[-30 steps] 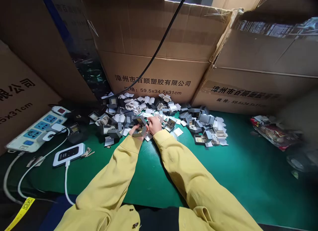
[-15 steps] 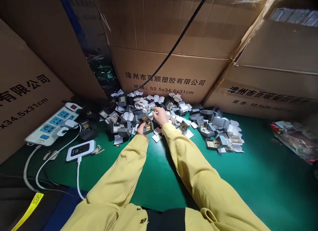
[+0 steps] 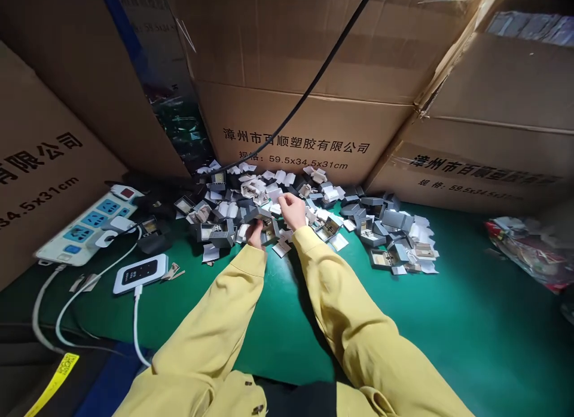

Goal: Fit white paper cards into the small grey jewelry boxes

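My left hand [image 3: 256, 234] is closed around a small dark grey box [image 3: 270, 231], which stands open with a pale inside. Just to the right and a little farther away, my right hand [image 3: 293, 211] has its fingers pinched together. A white paper piece [image 3: 274, 195] shows at its fingertips and seems to be in the pinch. Around both hands lies a heap of similar small dark boxes [image 3: 222, 234] and crumpled white papers [image 3: 255, 188]. A loose white slip [image 3: 281, 247] lies on the green tabletop in front of the held box.
A second group of boxes [image 3: 394, 225] lies to the right. At left are a power strip [image 3: 87, 225] and a white device [image 3: 140, 273] with cables. Large cartons [image 3: 305, 124] wall the back. A black cable [image 3: 309, 88] hangs across. A plastic bag [image 3: 529, 252] lies far right.
My right hand has moved slightly away from the held box, and a white paper piece now shows by its fingertips. My left hand, still on the box, has shifted slightly left.
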`<state>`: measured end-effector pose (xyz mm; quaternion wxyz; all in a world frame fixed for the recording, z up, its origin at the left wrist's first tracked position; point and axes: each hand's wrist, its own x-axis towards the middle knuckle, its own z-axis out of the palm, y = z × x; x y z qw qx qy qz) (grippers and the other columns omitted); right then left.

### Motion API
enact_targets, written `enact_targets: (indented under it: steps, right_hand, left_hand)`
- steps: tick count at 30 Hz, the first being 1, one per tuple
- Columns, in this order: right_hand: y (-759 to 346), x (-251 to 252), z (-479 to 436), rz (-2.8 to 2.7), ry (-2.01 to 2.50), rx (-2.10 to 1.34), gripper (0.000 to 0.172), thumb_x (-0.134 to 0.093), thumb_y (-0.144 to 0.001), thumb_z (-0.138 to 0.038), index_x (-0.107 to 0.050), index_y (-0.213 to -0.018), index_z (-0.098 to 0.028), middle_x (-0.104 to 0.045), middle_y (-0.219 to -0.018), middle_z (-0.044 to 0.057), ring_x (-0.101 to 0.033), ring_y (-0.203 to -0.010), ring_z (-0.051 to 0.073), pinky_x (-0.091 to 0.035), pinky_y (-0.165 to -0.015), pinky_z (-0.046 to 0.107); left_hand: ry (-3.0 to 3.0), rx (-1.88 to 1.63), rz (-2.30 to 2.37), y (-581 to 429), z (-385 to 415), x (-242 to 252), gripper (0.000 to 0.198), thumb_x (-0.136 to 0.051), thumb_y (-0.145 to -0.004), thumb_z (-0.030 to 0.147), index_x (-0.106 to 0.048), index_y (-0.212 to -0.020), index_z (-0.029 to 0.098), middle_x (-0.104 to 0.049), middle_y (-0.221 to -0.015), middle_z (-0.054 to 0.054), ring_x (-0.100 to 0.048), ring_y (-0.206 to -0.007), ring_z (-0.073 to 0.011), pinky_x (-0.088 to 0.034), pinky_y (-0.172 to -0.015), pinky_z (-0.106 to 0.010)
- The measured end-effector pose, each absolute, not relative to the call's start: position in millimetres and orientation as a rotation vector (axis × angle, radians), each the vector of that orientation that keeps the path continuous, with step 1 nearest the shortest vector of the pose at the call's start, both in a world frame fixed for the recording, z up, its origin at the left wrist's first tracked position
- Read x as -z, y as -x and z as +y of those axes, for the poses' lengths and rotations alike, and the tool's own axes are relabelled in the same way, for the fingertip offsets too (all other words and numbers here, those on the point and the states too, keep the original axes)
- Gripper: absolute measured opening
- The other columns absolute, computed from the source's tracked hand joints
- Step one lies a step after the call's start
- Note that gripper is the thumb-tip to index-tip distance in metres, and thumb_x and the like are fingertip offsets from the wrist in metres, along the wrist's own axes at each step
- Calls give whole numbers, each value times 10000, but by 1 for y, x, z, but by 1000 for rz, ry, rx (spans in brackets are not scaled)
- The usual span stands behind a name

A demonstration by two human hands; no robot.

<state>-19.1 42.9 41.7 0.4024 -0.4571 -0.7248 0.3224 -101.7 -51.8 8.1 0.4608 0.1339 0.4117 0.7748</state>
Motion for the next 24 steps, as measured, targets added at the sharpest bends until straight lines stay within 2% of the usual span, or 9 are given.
enact_targets:
  steps: [3, 5, 8, 11, 14, 16, 20, 24]
  right_hand:
    - [-19, -36, 29, -1665, 1150, -867, 315, -415, -788, -407, -580, -649, -177, -530, -583, -23, -485, -583, 115, -391, -581, 216]
    - [-46, -25, 17, -1515, 1190, -865, 338, -430, -782, -441, -557, -621, -172, -493, -543, -22, -469, -560, 114, -392, -563, 224]
    - [-80, -7, -4, -1294, 1268, -955, 359, -427, -781, -485, -555, -669, -169, -462, -490, -34, -409, -445, 94, -362, -460, 225]
    - [-104, 6, -20, -1151, 1291, -1033, 331, -481, -749, -476, -571, -774, -159, -473, -488, -42, -384, -386, 80, -320, -381, 217]
    - [-117, 9, -21, -1073, 1271, -1097, 321, -550, -689, -427, -555, -868, -160, -519, -528, -36, -468, -434, 94, -336, -364, 198]
    - [-124, 8, -15, -1048, 1263, -1163, 306, -578, -649, -398, -540, -847, -168, -551, -549, -30, -506, -463, 101, -361, -362, 190]
    - [-132, 4, -4, -932, 1276, -1335, 251, -639, -532, -323, -540, -709, -175, -557, -560, -37, -527, -502, 99, -440, -394, 196]
    - [-132, -2, -5, -662, 1230, -1411, 223, -641, -491, -262, -579, -687, -176, -536, -578, -49, -483, -500, 68, -476, -429, 199]
  left_hand:
    - [-407, -1846, 949, 77, -56, -7, 365, -739, -571, 364, -630, -831, 131, -695, -743, -80, -661, -729, -236, -528, -649, -331]
    - [-390, -1796, 942, 56, -54, -8, 383, -698, -611, 400, -604, -854, 118, -684, -683, -89, -667, -711, -255, -534, -630, -357]
    - [-247, -1830, 1035, 29, -42, -14, 318, -623, -690, 335, -573, -918, 119, -677, -671, -82, -671, -758, -253, -536, -652, -357]
    - [-263, -1782, 933, 19, -31, -21, 354, -600, -717, 243, -546, -1052, 142, -690, -852, -99, -659, -861, -243, -533, -714, -357]
    - [-394, -1477, 755, 28, -28, -24, 460, -615, -712, 192, -506, -1159, 174, -631, -1096, -125, -627, -956, -263, -523, -771, -414]
    - [-438, -1309, 704, 38, -33, -25, 515, -611, -710, 154, -475, -1205, 205, -574, -1199, -119, -607, -998, -269, -503, -813, -457]
    - [-476, -1104, 581, 49, -42, -22, 581, -574, -705, 102, -425, -1255, 213, -531, -1251, -120, -575, -1050, -267, -460, -878, -482]
    - [-467, -1020, 496, 49, -41, -17, 488, -517, -794, 243, -419, -1268, 174, -543, -1217, -151, -579, -1030, -264, -478, -845, -441]
